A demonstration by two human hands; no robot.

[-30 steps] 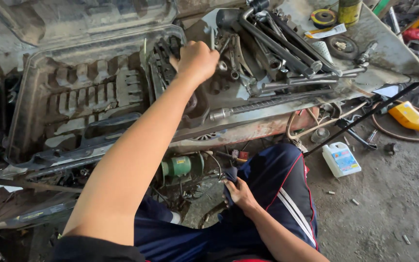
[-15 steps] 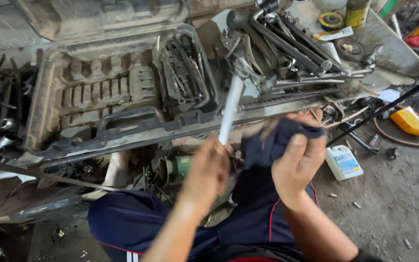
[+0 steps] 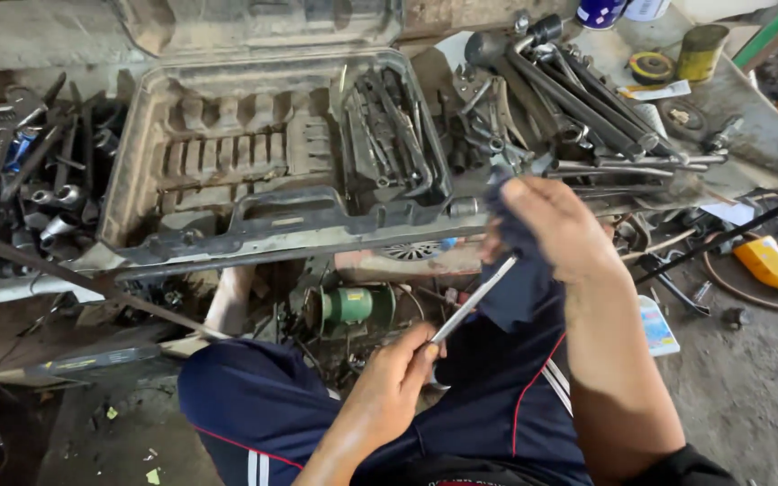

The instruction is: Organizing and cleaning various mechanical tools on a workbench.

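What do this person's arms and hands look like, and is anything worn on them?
Both forearms are bare, with no gloves, rings or watch visible on the left hand or the right hand. A dark sleeve edge shows near the right arm's upper end, at the picture's bottom.

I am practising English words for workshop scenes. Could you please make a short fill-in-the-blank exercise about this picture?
1. The left hand holds one end of a slim ____ tool.
2. The right hand presses a dark blue ____ around the tool's other end.
3. The open tool case lies ____ the person's knees.

Missing words: metal; cloth; beyond
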